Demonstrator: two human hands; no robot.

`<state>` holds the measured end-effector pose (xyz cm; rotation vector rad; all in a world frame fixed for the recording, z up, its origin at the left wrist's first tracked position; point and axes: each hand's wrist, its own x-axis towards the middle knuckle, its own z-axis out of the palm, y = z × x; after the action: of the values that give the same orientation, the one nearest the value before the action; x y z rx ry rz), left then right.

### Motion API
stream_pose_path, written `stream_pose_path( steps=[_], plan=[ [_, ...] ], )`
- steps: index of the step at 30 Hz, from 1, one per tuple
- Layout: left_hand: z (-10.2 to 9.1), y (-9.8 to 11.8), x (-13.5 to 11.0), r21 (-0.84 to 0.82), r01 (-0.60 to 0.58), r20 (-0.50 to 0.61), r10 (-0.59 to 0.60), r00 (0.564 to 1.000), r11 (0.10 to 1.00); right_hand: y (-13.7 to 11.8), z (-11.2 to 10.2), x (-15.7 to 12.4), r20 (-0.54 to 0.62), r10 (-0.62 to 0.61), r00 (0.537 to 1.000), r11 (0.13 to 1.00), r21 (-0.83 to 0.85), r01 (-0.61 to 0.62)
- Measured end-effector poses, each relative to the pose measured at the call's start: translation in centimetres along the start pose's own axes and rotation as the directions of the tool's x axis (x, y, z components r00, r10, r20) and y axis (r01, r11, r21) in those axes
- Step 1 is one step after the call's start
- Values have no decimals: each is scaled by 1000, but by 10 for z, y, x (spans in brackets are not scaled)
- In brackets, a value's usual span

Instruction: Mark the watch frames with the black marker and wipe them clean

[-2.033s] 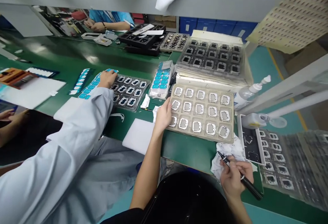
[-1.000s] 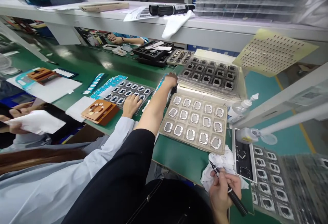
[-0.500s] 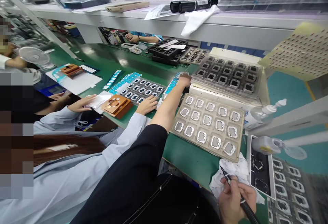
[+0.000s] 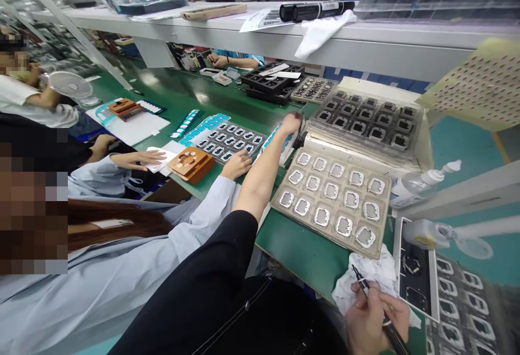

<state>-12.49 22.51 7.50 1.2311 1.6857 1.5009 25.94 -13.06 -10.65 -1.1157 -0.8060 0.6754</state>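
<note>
My left hand is stretched far forward, its fingers closed down on the stack of blue sticker sheets beside the dark part trays. My right hand rests at the near table edge, gripping a black pen over a crumpled white cloth. Between my arms lies a beige tray holding several silver frames.
A co-worker's hand touches a dark tray of parts next to an orange jig. Stacked clear trays, two squeeze bottles and more trays sit on the right. A shelf runs overhead.
My left arm reached from the beige tray's left edge out to the blue sticker stack. The view swung left, showing more co-workers. My right hand kept the pen.
</note>
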Motion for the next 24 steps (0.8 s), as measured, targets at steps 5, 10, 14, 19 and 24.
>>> stream_pose_path(
  steps=[5, 10, 14, 19, 24],
  plan=[
    [-28, 1, -25, -277, 22, -48, -36, 998, 961, -7, 6, -4, -4, 8, 1000, 1000, 8, -8],
    [-53, 14, -87, -461, -47, -79, 11, 997, 886, -6, 7, -4, 3, 20, 1000, 1000, 23, -20],
    [-60, 30, -153, -738, -56, -35, 45, 998, 673, -1, 6, -2, 7, 15, 1000, 998, 53, -15],
    [-58, 46, -230, -841, -50, 37, 150, 988, 538, -3, 7, -1, 100, -85, 991, 996, -27, 88],
    [-50, 44, -280, -838, -12, 105, 184, 977, 546, -5, 5, -2, 203, -228, 952, 947, -181, 265]
  ],
)
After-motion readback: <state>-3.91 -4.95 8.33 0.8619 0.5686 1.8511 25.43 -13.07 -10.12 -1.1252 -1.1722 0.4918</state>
